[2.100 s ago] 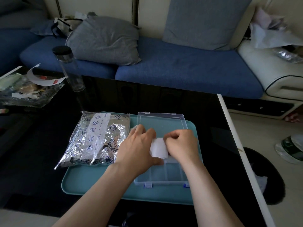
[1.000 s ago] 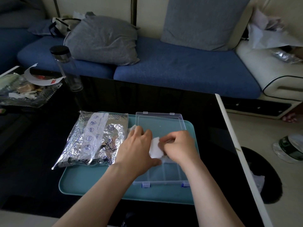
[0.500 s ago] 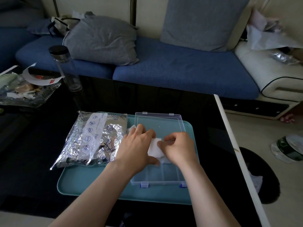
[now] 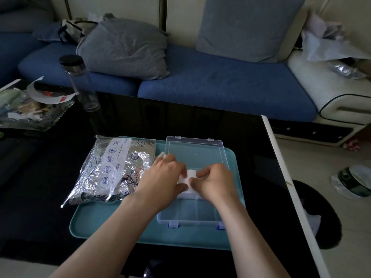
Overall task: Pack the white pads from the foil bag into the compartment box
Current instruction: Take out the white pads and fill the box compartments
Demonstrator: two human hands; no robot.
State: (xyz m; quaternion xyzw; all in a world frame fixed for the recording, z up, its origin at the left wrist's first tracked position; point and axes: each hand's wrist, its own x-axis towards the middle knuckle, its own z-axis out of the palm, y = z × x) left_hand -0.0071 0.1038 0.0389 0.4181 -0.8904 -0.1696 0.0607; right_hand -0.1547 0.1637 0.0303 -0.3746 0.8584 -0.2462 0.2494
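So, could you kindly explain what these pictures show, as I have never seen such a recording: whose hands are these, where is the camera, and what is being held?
There is no machine here: a person wears one wide-angle camera on the head, so you look down at their own arms. The left hand and right hand together pinch a white pad over the clear compartment box, whose lid lies open behind. The box and the foil bag lie on a teal tray on a black table, with a bottle farther back.
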